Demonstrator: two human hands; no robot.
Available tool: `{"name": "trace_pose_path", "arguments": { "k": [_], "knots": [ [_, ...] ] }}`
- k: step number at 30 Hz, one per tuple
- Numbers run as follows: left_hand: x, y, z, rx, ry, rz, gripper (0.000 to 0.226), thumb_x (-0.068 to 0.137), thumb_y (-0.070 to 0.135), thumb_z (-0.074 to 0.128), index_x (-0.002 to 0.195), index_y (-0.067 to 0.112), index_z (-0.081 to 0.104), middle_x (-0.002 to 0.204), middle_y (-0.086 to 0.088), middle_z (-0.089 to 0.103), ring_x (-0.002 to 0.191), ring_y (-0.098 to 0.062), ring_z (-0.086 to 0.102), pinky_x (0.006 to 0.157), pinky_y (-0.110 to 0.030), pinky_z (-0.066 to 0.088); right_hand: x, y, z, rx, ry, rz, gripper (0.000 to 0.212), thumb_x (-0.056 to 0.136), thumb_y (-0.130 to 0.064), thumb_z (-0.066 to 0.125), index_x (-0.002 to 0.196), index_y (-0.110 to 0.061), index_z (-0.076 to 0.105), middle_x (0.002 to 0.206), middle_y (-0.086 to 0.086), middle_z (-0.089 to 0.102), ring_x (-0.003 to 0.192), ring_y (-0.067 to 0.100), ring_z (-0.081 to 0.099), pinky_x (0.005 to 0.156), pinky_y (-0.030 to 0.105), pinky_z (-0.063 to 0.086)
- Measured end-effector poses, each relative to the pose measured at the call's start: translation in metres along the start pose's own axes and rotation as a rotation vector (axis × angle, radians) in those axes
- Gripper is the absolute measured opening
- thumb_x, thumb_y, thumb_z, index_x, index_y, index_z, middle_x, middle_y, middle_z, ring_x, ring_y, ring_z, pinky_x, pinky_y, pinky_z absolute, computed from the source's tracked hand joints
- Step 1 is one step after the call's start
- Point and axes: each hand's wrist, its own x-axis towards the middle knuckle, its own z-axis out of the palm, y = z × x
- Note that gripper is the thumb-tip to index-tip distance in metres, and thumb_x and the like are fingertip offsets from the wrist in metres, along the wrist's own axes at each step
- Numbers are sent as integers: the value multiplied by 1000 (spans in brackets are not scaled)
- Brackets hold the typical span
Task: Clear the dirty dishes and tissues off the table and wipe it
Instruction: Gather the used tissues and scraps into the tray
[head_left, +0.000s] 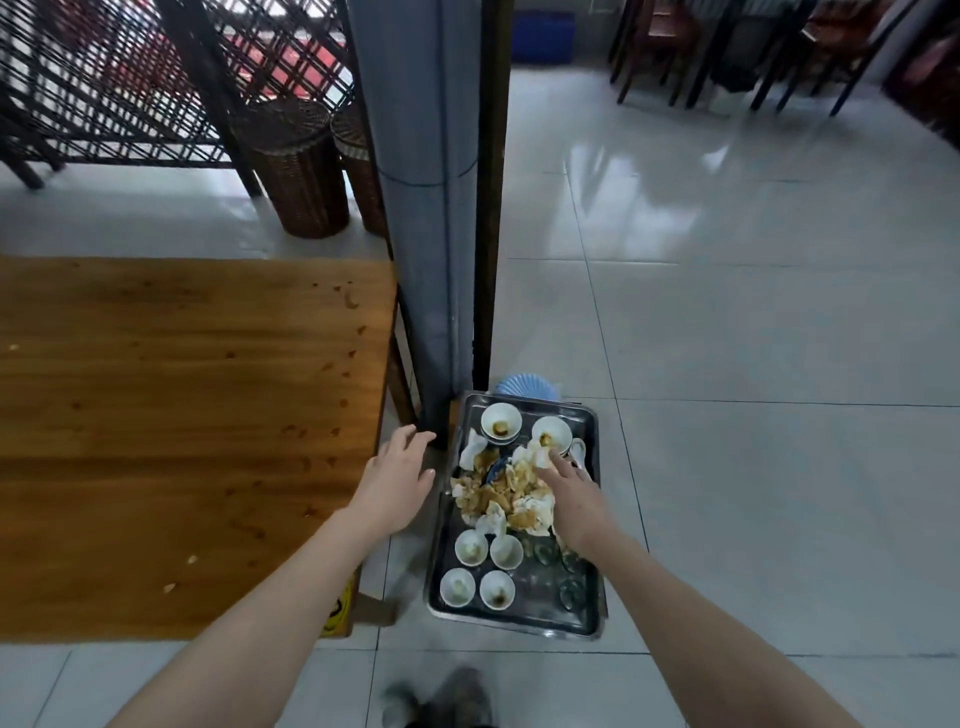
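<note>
A metal tray (592, 525) stands to the right of the wooden table (171, 441). It holds several small white bowls (501, 422), a heap of stained, crumpled tissues (506, 493) and some clear glasses (570, 592). My right hand (574, 501) reaches over the tray with fingers stretched out, fingertips on the tissues near a bowl (551, 434). My left hand (397, 480) hovers with spread fingers between the table's corner and the tray's left rim, holding nothing. The tabletop carries crumbs and brown stains.
A grey pillar (426, 208) and a dark post (491, 208) rise just behind the tray. A blue ribbed object (524, 387) peeks out behind the tray. Wicker stools (306, 171) stand beyond the table. Chairs (727, 52) are at the far right. Glossy floor tiles lie to the right.
</note>
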Motion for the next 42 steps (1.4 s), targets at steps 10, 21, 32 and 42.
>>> {"name": "trace_pose_path", "arguments": {
  "k": [10,21,32,42],
  "knots": [
    [-5,-21,-5,-15,0,-68,50,99,27,48,146,24,31,154,-4,23,137,-25,33,109,-41,32,17,-18,-2,0,26,-106,75,83,6,50,147,-25,28,159,1,14,144,24,17,118,45,17],
    [-53,-91,-44,-74,122,-205,51,100,29,48,147,25,30,154,-5,25,136,-24,34,109,-39,34,34,-112,-18,-78,101,-297,68,89,-2,48,149,-26,26,158,-1,17,143,22,19,116,44,16],
    [-163,-244,-93,-91,197,-417,54,100,29,48,149,24,26,158,-4,18,141,-25,28,114,-41,32,16,-302,22,-109,103,-499,63,94,-6,45,150,-25,23,158,0,18,144,22,16,116,45,15],
    [-276,-421,-154,-113,274,-553,53,100,30,47,148,24,26,158,-3,17,142,-27,25,116,-44,27,-20,-518,76,-65,143,-633,61,96,-6,48,149,-26,25,157,1,22,145,22,16,118,43,10]
  ]
}}
